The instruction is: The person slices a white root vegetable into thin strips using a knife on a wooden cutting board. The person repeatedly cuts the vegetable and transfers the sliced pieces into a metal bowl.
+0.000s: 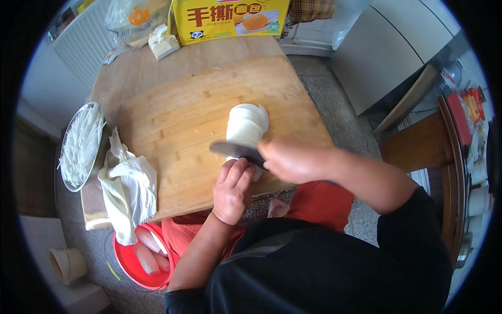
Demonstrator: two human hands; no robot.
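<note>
My right hand (288, 161) is closed around the handle of a kitchen knife (233, 149), whose dark blade lies across a white radish, blurred by motion. Thin, overlapping radish slices (246, 123) lie in a row beyond the blade on the wooden cutting board (176, 129). On the near side of the blade my left hand (234, 184) presses its bent fingertips on the radish's uncut part, which is mostly hidden. A metal bowl of white shreds (81, 147) stands at the left, beside a crumpled white cloth (131, 184).
Below the table's left corner stands a red basin (127, 257) with several peeled radishes (145, 257). A yellow box (231, 19), a small white block-shaped pack (162, 42) and a plastic bag (137, 23) are at the far edge. A pale bucket (67, 265) stands lower left.
</note>
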